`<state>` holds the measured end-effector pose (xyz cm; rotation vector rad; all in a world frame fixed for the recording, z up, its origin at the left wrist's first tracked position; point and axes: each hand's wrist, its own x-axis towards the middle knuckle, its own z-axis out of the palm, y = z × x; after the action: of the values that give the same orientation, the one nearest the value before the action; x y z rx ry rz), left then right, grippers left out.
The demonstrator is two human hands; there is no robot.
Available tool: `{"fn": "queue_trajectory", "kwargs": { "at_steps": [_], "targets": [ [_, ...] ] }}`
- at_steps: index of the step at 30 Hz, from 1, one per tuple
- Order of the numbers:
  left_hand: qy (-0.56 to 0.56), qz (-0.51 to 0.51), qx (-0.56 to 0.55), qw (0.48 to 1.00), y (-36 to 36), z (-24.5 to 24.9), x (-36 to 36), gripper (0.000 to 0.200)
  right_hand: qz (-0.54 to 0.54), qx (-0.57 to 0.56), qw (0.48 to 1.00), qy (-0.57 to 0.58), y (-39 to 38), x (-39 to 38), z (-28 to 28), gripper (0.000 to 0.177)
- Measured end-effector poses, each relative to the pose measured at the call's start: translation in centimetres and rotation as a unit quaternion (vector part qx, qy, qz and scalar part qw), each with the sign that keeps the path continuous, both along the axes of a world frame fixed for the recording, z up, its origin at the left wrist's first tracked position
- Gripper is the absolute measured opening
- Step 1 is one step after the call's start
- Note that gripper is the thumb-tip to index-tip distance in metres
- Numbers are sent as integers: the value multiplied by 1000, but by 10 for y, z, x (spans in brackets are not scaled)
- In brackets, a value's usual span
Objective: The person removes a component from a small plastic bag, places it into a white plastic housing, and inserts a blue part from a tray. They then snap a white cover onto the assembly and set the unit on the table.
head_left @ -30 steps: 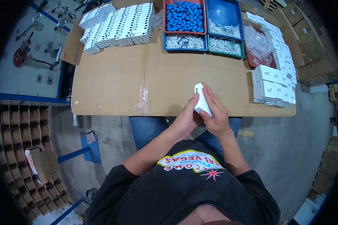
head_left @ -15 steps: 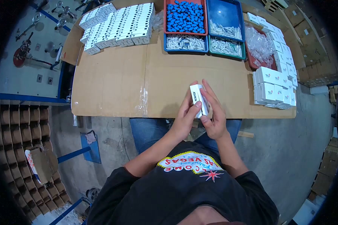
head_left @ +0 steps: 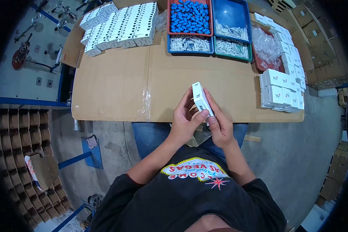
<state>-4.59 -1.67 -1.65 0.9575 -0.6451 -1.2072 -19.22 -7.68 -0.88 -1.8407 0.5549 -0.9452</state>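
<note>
"Where's the white box (head_left: pixel 199 96)?"
"Tilted, above the near edge of the surface (head_left: pixel 112 89)."
"How is the grip?"
"Left hand (head_left: pixel 185 121) and right hand (head_left: pixel 221 123) are both clamped on it."

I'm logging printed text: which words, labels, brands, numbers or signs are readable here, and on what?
"COME": black shirt, upside down.
"AS VEGAS": same shirt, upside down; smaller script unreadable.
Held white box: lettering too small.
White boxes at right: print too small.
White boxes at left: dark marks too small.
</note>
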Motion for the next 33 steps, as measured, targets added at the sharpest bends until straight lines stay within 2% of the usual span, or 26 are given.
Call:
{"fn": "queue_trajectory", "kwargs": {
  "at_steps": [5,8,11,15,17,18,20,26,27,29,30,31,32,33],
  "targets": [
    [-15,16,-26,999,3,-1,-5,92,-9,-77,997,-10,0,0,-2,49],
    [-18,27,-29,999,7,-1,-7,95,-7,-71,997,-21,1,-1,-5,49],
    [-32,33,-40,998,8,-2,-9,87,-9,-56,998,-35,3,0,-9,49],
    [-21,23,-38,999,12,-7,-7,92,-29,-30,999,-36,6,-7,-14,50],
    [-8,8,-39,999,14,-7,-8,96,-56,161,981,-93,2,-29,-41,52],
    [-12,5,-38,999,14,-3,-9,94,-57,163,981,-92,4,-27,-32,52],
    [-17,3,-43,999,12,0,-9,92,-53,21,998,-19,6,-16,-2,53],
    [30,-16,-22,999,4,-12,2,91,-63,65,995,-30,6,-11,-4,53],
    [29,-11,-11,999,3,-16,3,84,-63,64,995,-31,4,-12,-7,53],
    [30,-8,1,1000,-1,-20,2,77,-109,102,989,4,2,-13,-18,53],
    [104,9,6,994,-5,-20,2,67,-110,102,989,5,0,-11,-28,53],
    [178,26,11,984,-9,-22,3,58,-156,209,964,-42,-5,-8,-40,53],
    [179,25,13,983,-12,-28,5,58,-200,313,924,-89,-10,-4,-52,53],
    [181,40,75,980,-14,-41,8,57,-257,305,914,-78,-16,0,-63,48]
  ]
}}
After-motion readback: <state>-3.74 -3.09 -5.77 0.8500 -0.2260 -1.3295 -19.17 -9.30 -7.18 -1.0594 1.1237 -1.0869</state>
